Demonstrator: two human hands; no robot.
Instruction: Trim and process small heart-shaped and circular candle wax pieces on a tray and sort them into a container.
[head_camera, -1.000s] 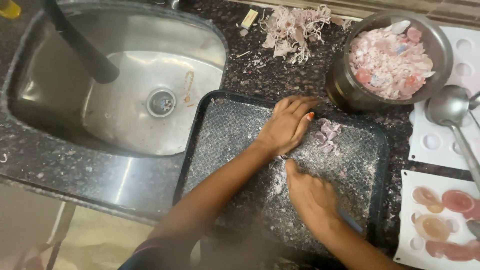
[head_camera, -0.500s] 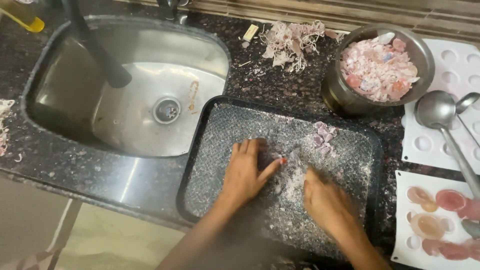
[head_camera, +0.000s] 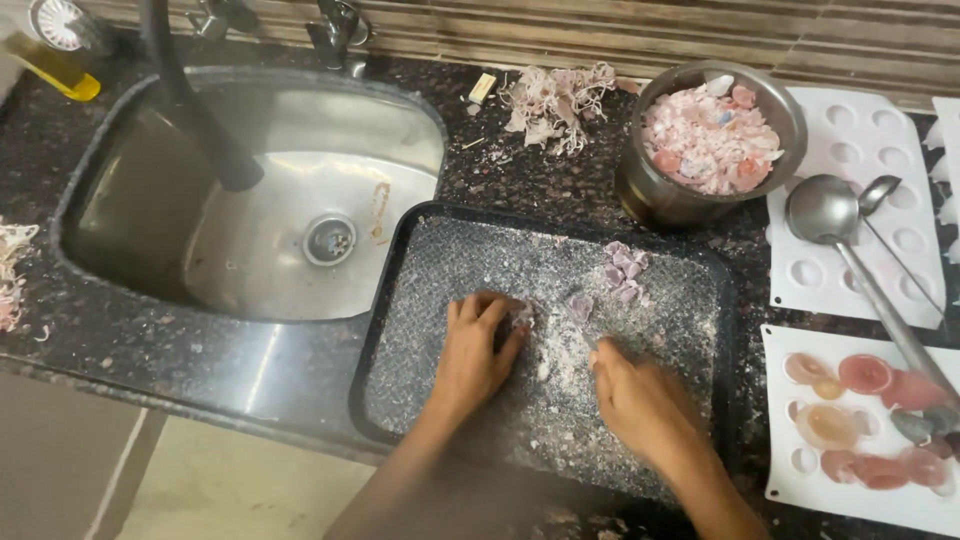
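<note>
A black tray (head_camera: 400, 260) dusted with pale crumbs lies on the dark counter beside the sink. My left hand (head_camera: 475, 350) rests flat on the tray, fingers apart, fingertips touching a small heap of pinkish crumbs (head_camera: 525, 318). My right hand (head_camera: 640, 400) lies on the tray to the right, fingers curled toward the crumbs; whether it holds anything is hidden. A small pile of pale purple chunks (head_camera: 620, 268) sits near the tray's far edge, apart from both hands.
A steel sink (head_camera: 270, 190) with a dark faucet (head_camera: 185, 95) lies left. A metal pot (head_camera: 655, 195) of pink flakes stands behind the tray. White moulds (head_camera: 870, 210) with a steel ladle (head_camera: 830, 215) sit right; the nearer mould (head_camera: 860, 420) holds pink and orange rounds. Shredded scraps (head_camera: 555, 100) lie behind.
My left hand slid from the tray's far right toward its middle, sweeping crumbs. My right hand shifted slightly. The camera view moved, showing more of the counter's back edge.
</note>
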